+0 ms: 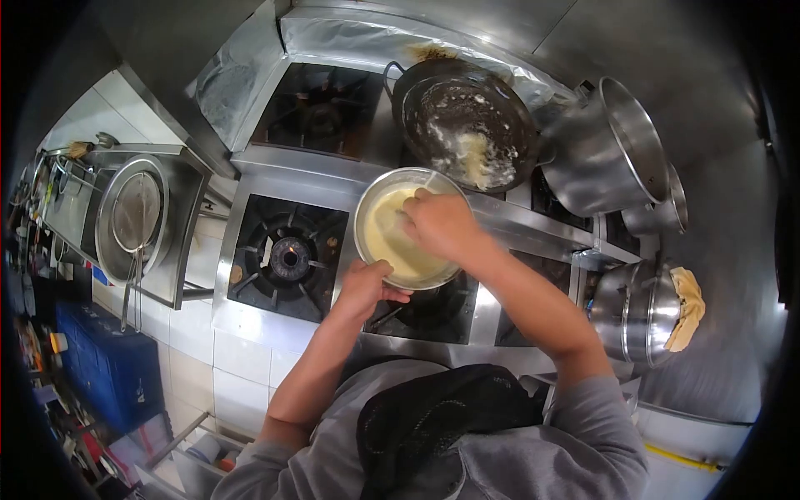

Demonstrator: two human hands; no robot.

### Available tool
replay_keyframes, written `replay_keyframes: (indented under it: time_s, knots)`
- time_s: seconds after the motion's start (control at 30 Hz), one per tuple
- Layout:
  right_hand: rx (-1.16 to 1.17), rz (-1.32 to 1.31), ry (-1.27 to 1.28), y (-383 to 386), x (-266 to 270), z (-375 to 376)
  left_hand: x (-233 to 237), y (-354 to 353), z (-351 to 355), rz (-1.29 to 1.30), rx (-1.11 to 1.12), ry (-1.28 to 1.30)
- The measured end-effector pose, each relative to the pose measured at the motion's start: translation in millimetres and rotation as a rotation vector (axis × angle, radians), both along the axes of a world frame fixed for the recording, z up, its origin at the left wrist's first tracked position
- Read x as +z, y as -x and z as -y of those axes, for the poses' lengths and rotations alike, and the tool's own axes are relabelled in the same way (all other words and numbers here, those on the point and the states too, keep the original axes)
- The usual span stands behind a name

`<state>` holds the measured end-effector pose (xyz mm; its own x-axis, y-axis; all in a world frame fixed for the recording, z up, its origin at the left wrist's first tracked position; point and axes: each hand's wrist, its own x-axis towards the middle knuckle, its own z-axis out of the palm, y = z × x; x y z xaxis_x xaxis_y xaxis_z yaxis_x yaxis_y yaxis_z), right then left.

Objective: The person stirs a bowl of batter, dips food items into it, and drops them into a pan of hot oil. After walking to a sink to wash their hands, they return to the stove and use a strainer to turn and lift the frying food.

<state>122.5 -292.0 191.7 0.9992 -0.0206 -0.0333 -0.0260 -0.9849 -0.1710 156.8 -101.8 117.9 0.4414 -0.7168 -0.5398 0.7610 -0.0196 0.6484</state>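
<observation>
A round metal bowl (364, 247) of pale yellow batter (400, 254) is held over the front burners. My left hand (367, 287) grips its near left rim, thumb on top and fingers below. Over the batter, my right hand (437, 221) is closed, fingers bent down into the bowl. A pale flat shape (390, 220) shows by its fingertips, too blurred to name. Just behind the bowl sits a dark wok (425, 108), with white residue and a pale yellow streak of batter (475, 162) on its inside.
A lit burner (290, 258) is at front left, with another burner (327, 108) behind it. Large steel pots (583, 162) and a steamer pot (637, 312) topped with a cloth (686, 308) stand on the right. A strainer (136, 212) rests in a basin at far left.
</observation>
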Motion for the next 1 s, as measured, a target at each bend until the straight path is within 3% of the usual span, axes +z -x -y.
replay_keyframes:
  time_s: [0.07,0.17,0.47,0.57,0.77,0.83,0.97,1.0]
  knots:
    - [-0.109,-0.056,0.089,-7.8,-11.1,2.2,0.7,2.9,1.2,0.004,-0.012,-0.011]
    - [-0.069,-0.012,0.091,-6.8,-47.3,8.6,3.8,7.1,8.5,0.013,-0.043,-0.008]
    - [-0.093,-0.1,0.067,2.8,-54.1,3.0,1.2,16.6,14.3,0.043,-0.086,-0.029]
    - [-0.119,0.029,-0.012,8.0,-38.5,11.7,2.6,15.0,14.4,0.013,-0.085,-0.053]
    - [-0.145,0.101,-0.297,19.5,46.8,44.1,7.0,6.6,16.0,-0.021,-0.092,0.014]
    - [-0.288,0.088,-0.458,27.0,76.4,47.8,9.5,4.1,18.6,-0.026,-0.082,0.014]
    - [-0.408,0.006,-0.51,36.9,72.8,54.8,14.8,0.2,21.4,-0.017,-0.066,-0.001]
    - [-0.28,0.109,-0.304,38.6,47.4,59.1,16.2,-0.3,21.5,-0.016,-0.066,0.001]
